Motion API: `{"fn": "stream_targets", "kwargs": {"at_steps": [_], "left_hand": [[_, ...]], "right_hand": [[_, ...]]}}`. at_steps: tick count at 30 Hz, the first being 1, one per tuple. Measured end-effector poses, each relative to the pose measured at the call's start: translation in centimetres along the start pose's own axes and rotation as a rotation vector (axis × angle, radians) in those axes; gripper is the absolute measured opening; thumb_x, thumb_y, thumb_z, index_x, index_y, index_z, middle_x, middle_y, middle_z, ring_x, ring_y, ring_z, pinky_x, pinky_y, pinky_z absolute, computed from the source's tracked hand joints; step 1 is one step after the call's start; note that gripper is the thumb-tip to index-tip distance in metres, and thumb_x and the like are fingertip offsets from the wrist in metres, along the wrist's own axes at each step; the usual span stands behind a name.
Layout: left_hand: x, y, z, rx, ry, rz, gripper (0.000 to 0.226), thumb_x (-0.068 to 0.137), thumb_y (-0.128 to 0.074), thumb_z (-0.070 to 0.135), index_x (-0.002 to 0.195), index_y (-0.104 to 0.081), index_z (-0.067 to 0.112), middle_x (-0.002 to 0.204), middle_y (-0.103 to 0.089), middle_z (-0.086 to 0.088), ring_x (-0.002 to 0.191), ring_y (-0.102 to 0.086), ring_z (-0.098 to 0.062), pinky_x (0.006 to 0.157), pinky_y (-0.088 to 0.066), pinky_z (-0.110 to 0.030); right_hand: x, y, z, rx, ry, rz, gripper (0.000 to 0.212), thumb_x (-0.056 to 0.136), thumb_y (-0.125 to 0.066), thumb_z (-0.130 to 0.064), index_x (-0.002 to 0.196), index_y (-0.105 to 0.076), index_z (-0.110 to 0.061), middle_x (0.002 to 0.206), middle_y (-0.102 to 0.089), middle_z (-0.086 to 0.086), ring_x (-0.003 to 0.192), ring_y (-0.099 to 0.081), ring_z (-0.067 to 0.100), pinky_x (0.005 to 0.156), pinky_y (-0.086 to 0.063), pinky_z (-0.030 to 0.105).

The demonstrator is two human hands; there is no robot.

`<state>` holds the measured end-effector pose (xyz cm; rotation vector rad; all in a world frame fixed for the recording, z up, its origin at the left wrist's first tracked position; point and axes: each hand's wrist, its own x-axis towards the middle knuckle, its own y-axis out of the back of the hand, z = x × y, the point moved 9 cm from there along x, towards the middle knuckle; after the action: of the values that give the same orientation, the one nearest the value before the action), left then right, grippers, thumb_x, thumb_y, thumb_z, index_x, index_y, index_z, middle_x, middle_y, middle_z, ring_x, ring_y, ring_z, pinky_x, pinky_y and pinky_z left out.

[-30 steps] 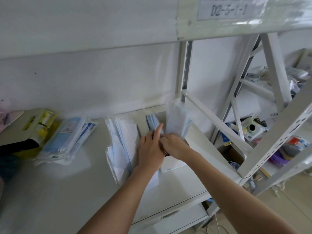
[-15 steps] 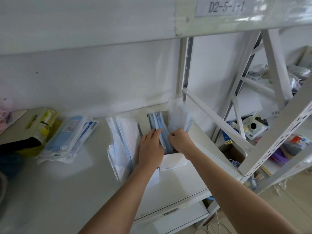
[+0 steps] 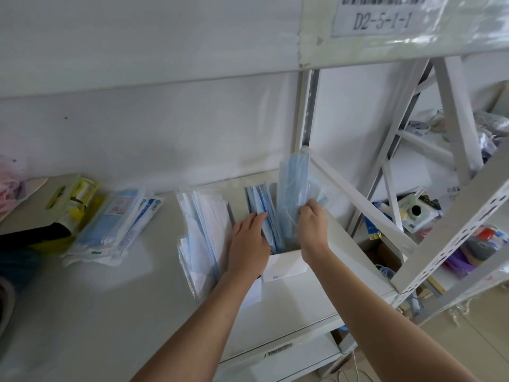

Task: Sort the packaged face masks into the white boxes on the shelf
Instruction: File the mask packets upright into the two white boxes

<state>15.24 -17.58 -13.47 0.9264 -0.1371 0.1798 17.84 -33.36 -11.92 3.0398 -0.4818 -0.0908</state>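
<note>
The blue mask packets (image 3: 293, 197) sit in clear, glossy plastic film that crinkles and catches light. The white box (image 3: 285, 264) looks like smooth matt card. The shelf (image 3: 96, 312) is painted metal, dull grey-white.

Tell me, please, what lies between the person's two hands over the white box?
Head view: between left hand and right hand, packaged blue masks stand in the white box.

two hands (image 3: 249, 238), two white boxes (image 3: 286, 264)
</note>
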Motion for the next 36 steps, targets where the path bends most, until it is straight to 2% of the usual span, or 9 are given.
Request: {"fn": "stream_targets", "kwargs": {"at_steps": [5, 9, 13, 18, 23, 26, 29, 31, 36], "left_hand": [[-0.2, 0.5, 0.0, -0.122, 0.052, -0.020, 0.049, 0.097, -0.033, 0.011, 0.141, -0.041, 0.033, 0.151, -0.035, 0.011, 0.140, -0.025, -0.015, 0.115, -0.025, -0.036], [0.2, 1.1, 0.5, -0.341, 0.141, -0.035, 0.043, 0.095, -0.030, 0.020, 0.129, -0.056, 0.028, 0.143, -0.047, 0.008, 0.134, -0.038, -0.016, 0.113, -0.031, -0.040], [0.9, 1.1, 1.6, -0.125, 0.163, -0.058, 0.041, 0.092, -0.042, 0.028, 0.132, -0.051, 0.027, 0.142, -0.046, 0.002, 0.129, -0.040, -0.025, 0.106, -0.036, -0.040], [0.4, 0.5, 1.6, 0.001, 0.146, -0.098, 0.049, 0.094, -0.042, 0.024, 0.142, -0.036, 0.027, 0.150, -0.034, 0.002, 0.135, -0.031, -0.027, 0.107, -0.030, -0.041], [-0.1, 0.8, 2.3, 0.010, 0.141, -0.064, 0.049, 0.098, -0.031, 0.025, 0.144, -0.029, 0.042, 0.155, -0.025, 0.006, 0.139, -0.024, -0.022, 0.110, -0.028, -0.040], [0.1, 1.5, 2.7, -0.035, 0.091, 0.006, 0.046, 0.099, -0.031, 0.026, 0.137, -0.039, 0.050, 0.158, -0.018, 0.003, 0.142, -0.016, -0.023, 0.116, -0.022, -0.042], [0.9, 1.4, 3.3, 0.020, 0.016, 0.005, 0.041, 0.097, -0.040, 0.035, 0.135, -0.043, 0.049, 0.160, -0.009, 0.003, 0.143, -0.006, -0.023, 0.117, -0.011, -0.041], [1.4, 0.8, 3.9, 0.199, -0.023, -0.007, 0.039, 0.093, -0.045, 0.048, 0.131, -0.049, 0.044, 0.160, -0.006, 0.002, 0.142, -0.007, -0.026, 0.117, -0.008, -0.043], [2.2, -0.3, 4.1, 0.427, 0.048, -0.044, 0.044, 0.082, -0.055, 0.060, 0.107, -0.061, 0.024, 0.158, -0.010, -0.004, 0.137, -0.012, -0.029, 0.112, -0.013, -0.047]], "right_hand": [[0.2, 0.1, 0.3, 0.014, 0.001, -0.018, 0.017, 0.089, -0.035, -0.009, 0.090, -0.048, 0.001, 0.078, -0.051, 0.007, 0.069, -0.046, 0.019, 0.058, -0.041, 0.031], [-0.2, -0.7, -0.3, -0.287, 0.123, -0.125, 0.010, 0.092, -0.037, -0.010, 0.095, -0.047, -0.010, 0.080, -0.056, 0.007, 0.064, -0.053, 0.017, 0.052, -0.046, 0.025], [-0.6, -3.0, -0.4, -0.619, 0.161, -0.293, 0.022, 0.093, -0.043, -0.011, 0.114, -0.046, -0.006, 0.099, -0.059, 0.014, 0.086, -0.059, 0.030, 0.073, -0.048, 0.035], [0.4, -3.4, -2.5, -1.001, 0.243, -0.242, 0.017, 0.092, -0.043, -0.005, 0.103, -0.056, -0.003, 0.099, -0.062, 0.016, 0.086, -0.060, 0.030, 0.067, -0.046, 0.031], [-0.4, -6.5, 0.2, -1.375, 0.225, -0.610, 0.029, 0.097, -0.041, -0.010, 0.120, -0.053, 0.003, 0.123, -0.056, 0.017, 0.114, -0.054, 0.031, 0.095, -0.043, 0.034], [-0.5, -6.3, -1.0, -1.074, 0.295, -0.557, 0.031, 0.098, -0.037, -0.012, 0.117, -0.058, 0.001, 0.116, -0.062, 0.016, 0.107, -0.058, 0.030, 0.087, -0.046, 0.030], [-1.3, -2.1, -4.7, -0.635, 0.582, -0.158, 0.028, 0.087, -0.044, 0.001, 0.102, -0.067, -0.002, 0.110, -0.063, 0.014, 0.103, -0.058, 0.029, 0.084, -0.043, 0.021], [-2.7, 0.3, -5.6, -0.597, 0.779, 0.061, 0.038, 0.075, -0.048, 0.010, 0.107, -0.064, -0.003, 0.123, -0.052, 0.018, 0.115, -0.045, 0.031, 0.092, -0.040, 0.030], [-0.7, 2.2, -4.4, -0.321, 0.548, 0.112, 0.058, 0.081, -0.047, 0.011, 0.134, -0.037, -0.010, 0.129, -0.041, 0.006, 0.105, -0.050, 0.018, 0.090, -0.048, 0.032]]}}
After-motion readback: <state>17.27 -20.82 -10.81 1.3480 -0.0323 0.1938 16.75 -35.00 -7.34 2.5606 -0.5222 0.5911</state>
